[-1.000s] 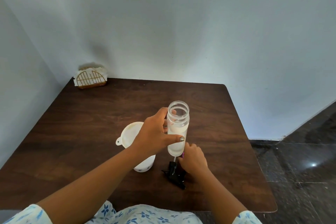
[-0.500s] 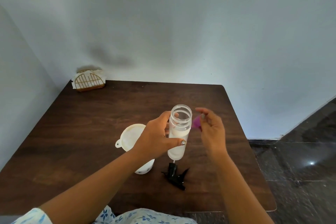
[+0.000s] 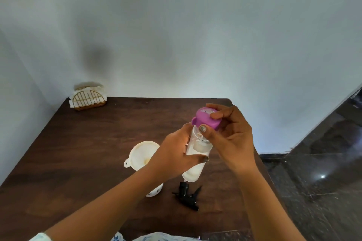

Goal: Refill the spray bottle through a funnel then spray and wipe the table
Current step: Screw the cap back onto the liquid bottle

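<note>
Here, a purple funnel (image 3: 206, 118) sits at the bottle (image 3: 195, 154) mouth.
Left hand (image 3: 176, 154) wraps the bottle above the table (image 3: 88, 152); right hand (image 3: 233, 135) pinches the funnel; black sprayer (image 3: 187, 196) lies below.

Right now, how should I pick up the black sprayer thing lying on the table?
Take the black spray head by its thick round collar, the end nearest the clear bottle, coming straight down from above. It lies flat on the table with thin trigger parts sticking out, so those are probably poor handholds. Both hands are busy now.
</note>
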Demonstrator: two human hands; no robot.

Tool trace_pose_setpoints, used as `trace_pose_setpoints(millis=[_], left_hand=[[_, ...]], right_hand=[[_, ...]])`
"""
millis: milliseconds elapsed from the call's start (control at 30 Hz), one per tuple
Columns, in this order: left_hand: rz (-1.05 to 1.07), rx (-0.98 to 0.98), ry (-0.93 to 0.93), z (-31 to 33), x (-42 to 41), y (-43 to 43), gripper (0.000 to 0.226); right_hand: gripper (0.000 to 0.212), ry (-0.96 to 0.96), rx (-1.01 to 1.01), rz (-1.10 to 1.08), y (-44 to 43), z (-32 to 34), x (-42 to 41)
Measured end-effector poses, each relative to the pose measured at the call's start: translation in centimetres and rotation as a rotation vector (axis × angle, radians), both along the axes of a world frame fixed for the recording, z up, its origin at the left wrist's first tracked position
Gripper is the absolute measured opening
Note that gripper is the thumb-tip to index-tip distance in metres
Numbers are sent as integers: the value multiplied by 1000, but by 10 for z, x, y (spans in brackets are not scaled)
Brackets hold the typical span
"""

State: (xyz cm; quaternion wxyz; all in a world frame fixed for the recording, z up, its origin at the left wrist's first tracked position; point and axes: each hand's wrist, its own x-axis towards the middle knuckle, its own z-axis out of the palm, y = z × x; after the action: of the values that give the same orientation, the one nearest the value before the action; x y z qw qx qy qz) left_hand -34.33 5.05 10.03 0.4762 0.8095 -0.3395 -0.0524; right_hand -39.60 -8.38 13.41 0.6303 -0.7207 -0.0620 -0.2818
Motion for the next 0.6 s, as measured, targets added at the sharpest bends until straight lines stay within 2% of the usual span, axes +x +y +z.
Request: trace_pose_setpoints(millis=[67, 167, 267, 333, 367, 433, 467, 533, 600], left_hand=[[2, -13, -20, 4, 0, 2, 66], [-1, -7, -47, 11, 2, 5, 67], [-16, 8, -72, 17, 3, 7, 69], [-27, -19, -67, 21, 2, 7, 71], [-32, -39, -66, 23, 2, 8, 71], [-38, -56, -73, 27, 3, 9, 69], [-39, -58, -82, 28, 4, 10, 68], [-45, -56, -101, 29, 7, 13, 64], [-50, -37, -109, 31, 7, 16, 62]], right_hand=[[37, 54, -77, -39, 0, 5, -2], [43, 144, -313, -81, 2, 22, -5], [55, 286, -684, -208, 3, 48, -4], [71, 381, -954, -282, 4, 63, -3], [79, 405, -1028, -269, 5, 68, -2], [88, 380, -1024, -143, 6, 76, -3], [84, 363, -988, -60, 7, 79, -5], [63, 331, -965, 42, 8, 83, -7], [44, 301, -989, -10, 11, 87, -7]])
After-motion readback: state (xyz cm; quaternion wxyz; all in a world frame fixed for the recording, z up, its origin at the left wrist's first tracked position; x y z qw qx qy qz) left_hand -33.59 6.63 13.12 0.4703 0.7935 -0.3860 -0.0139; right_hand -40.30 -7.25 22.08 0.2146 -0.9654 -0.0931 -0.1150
